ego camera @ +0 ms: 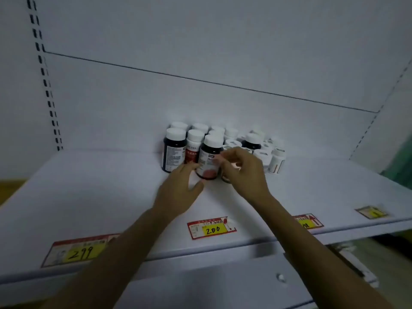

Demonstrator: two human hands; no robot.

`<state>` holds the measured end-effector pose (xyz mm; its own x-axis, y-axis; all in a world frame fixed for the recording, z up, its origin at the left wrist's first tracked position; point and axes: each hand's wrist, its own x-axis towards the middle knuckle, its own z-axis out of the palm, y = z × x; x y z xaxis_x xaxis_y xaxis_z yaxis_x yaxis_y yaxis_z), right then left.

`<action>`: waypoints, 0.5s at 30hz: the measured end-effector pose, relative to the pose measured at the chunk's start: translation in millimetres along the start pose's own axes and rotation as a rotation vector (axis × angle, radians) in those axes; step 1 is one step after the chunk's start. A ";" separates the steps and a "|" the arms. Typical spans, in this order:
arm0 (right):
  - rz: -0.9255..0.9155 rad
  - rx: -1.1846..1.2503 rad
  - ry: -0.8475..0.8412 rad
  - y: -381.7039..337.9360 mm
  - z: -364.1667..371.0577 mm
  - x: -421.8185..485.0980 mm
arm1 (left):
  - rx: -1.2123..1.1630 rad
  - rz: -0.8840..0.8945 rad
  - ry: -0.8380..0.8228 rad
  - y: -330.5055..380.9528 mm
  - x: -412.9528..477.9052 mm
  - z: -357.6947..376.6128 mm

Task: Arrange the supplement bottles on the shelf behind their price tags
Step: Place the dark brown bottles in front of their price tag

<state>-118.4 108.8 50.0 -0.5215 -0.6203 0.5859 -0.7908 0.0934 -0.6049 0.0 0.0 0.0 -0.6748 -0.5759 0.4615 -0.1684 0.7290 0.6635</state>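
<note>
1. Both forearms reach up from the bottom of the view and across the front lip of the shelf (89,197), since everything to be handled sits far back on it.
2. Left hand (178,186) has its fingers fairly straight, tips against the lower left side of the front bottle (208,159), thumb spread below. It looks like steadying or nudging, not a grasp.
3. Right hand (243,172) has its fingers curled at that bottle's right side, up by the label. A dark base peeks out under the palm, perhaps a second bottle, so I cannot tell which one it grips, or whether it grips at all.
4. That front bottle is dark with a white cap and red on its label. It stands upright at the front of the cluster of bottles (231,136), which is crowded near the back panel. The small white ones on the right look tumbled, though blur leaves that uncertain.
5. Along the front edge lie the 299 tag (78,250) at far left, the 200 tag (211,228) straight before the hands, and two further tags (308,221) to the right. The cluster stands well apart from all of them, so I judge the sorting barely begun.
6. With the bottles packed this tightly, pulling one forward could topple its neighbours, which would explain using two hands.
</note>
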 end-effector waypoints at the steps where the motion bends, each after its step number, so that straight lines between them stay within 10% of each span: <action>1: -0.054 -0.026 0.050 3.9 3.6 12.6 | -0.014 -0.010 0.018 -4.6 3.1 3.3; 15: -0.252 -0.320 0.119 42.5 45.4 65.9 | 0.089 -0.035 -0.034 -7.2 8.2 -1.4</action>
<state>-171.8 36.6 38.4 -0.3176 -0.5622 0.7636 -0.9482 0.1990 -0.2478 -3.3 -10.5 -0.1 -0.6912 -0.5897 0.4178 -0.2542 0.7396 0.6232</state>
